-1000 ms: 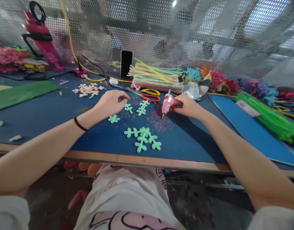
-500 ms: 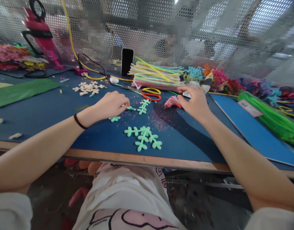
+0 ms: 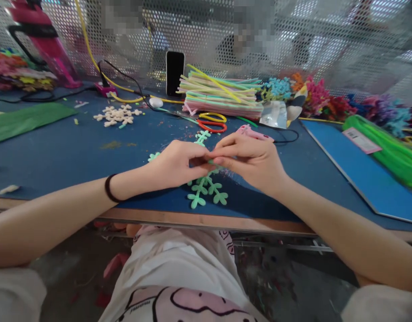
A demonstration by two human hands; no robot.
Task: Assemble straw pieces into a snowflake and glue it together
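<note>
My right hand [image 3: 252, 156] has left the pink glue gun [image 3: 252, 132] and met my left hand [image 3: 174, 163] over the green sprig [image 3: 207, 190]. Far left stands a pink bottle [image 3: 46, 38], contents unclear. Small lettering on my white clothing [image 3: 179, 268] looks like "momi". My left fingers are pinched on a small green piece [image 3: 213, 164], mostly hidden, its direction unreadable. The sprig lies beneath, branches pointing near. My right fingertips are drawn together there; whether they grip it, I cannot tell. Far right, a green bundle's [image 3: 390, 154] label [image 3: 362, 140] is illegible.
</note>
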